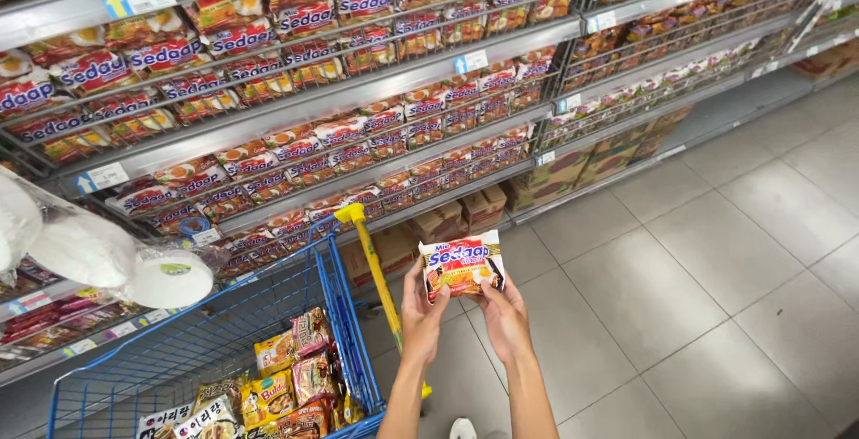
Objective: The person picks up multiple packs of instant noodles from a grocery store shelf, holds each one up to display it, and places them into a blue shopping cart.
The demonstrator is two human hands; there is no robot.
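Both my hands hold one flat noodle packet, white at the top with an orange and red picture, in front of me above the grey tiled floor. My left hand grips its lower left corner. My right hand grips its lower right corner. The packet faces me, slightly tilted. To my left stands a blue wire shopping trolley with a yellow handle, and several snack and noodle packets lie in its basket.
Long wire shelves packed with rows of similar noodle packets run along the left and top. Cardboard boxes sit on the bottom shelf. White paper-roll packs hang at the far left. Grey floor tiles stretch to the right.
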